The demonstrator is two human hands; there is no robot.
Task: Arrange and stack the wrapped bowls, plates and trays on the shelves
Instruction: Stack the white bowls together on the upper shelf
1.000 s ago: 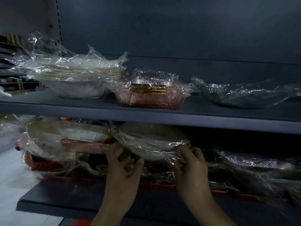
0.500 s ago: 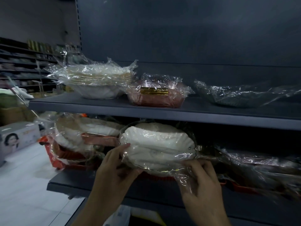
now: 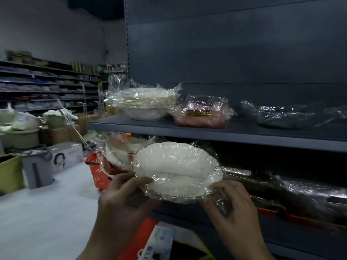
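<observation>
Gripping wrapped white dish (image 3: 176,169) with left hand (image 3: 124,197) and right hand (image 3: 234,205), in air before lower shelf (image 3: 293,241). Picking spot now. Next, maybe: set flat on upper shelf (image 3: 244,136) by bowl stack (image 3: 148,106).

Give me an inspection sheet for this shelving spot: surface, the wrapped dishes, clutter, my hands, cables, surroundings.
Surface: upper shelf carries three wrapped lots; lower shelf is crowded with wrapped ware.
Job's things: wrapped white scalloped plate is held in front of the lower shelf, face tilted toward the camera. A stack of wrapped white bowls, a wrapped pink tray and a wrapped dark dish sit on the upper shelf.
Clutter: orange basket and printed box on the floor.
Grippers: left hand and right hand each grip the plate's near rim.
Cables: nothing seen.
Surroundings: dim shop aisle, stocked shelves behind.
</observation>
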